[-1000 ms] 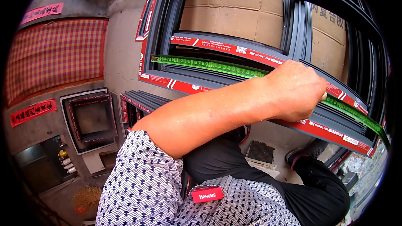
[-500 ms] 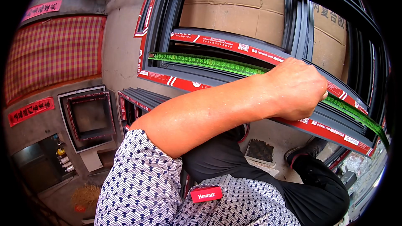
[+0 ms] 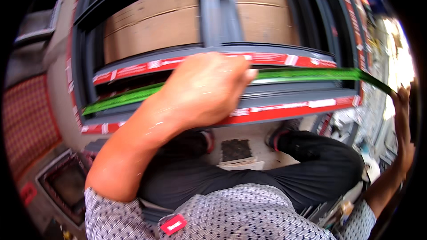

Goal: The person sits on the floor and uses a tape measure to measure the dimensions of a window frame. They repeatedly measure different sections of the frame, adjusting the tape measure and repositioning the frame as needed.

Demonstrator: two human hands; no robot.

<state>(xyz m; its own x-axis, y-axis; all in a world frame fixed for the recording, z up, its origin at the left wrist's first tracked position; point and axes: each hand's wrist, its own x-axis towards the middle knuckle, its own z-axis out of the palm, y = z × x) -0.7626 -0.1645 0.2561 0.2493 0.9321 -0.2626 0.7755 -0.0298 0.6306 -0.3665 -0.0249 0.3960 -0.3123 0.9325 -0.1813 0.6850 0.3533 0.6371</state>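
A green tape measure (image 3: 307, 75) lies stretched along the lower rail of a dark grey window frame (image 3: 284, 90), with red-and-white film strips along its edges. My left hand (image 3: 209, 89) is closed in a fist over the middle of the blade, which passes beneath it; the hand is slightly blurred. Past the frame's right side the blade bends and runs down to my right hand (image 3: 402, 102) at the picture's edge. That hand appears closed on the tape, its fingers partly in shadow, and the tape's case cannot be made out.
Brown cardboard (image 3: 153, 22) shows through the frame openings. My legs (image 3: 311, 164) straddle the floor below, where a dark square mat (image 3: 236, 150) lies. Another frame (image 3: 66, 186) leans at lower left near a checked curtain (image 3: 31, 120). Clutter lines the right.
The view has swung right, so the window frame appears further left and more level. My right arm and hand have come into view. My left fist remains on the tape.
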